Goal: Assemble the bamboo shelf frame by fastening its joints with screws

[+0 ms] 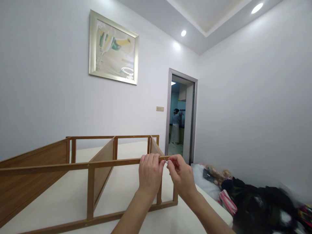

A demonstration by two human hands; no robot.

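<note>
A brown wooden shelf rack [58, 167] lies on its side on a white surface [131, 191], its slim rails and flat panels forming an open frame. My left hand [150, 172] wraps over the top rail near the rack's right end, fingers on the far side and thumb on the near side. Right beside it, my right hand [179, 170] pinches a small thin silvery metal piece [166, 161] against that rail, by the corner where a panel meets it. My fingers partly cover the piece, so its exact kind is unclear. Small screw heads show along the rail.
Dark clothes [258, 204] and a striped pink cloth [227, 202] are heaped at the right, beyond the white surface's edge. A framed picture [114, 48] hangs on the wall behind. Through the doorway [183, 113], a person [175, 126] stands in another room.
</note>
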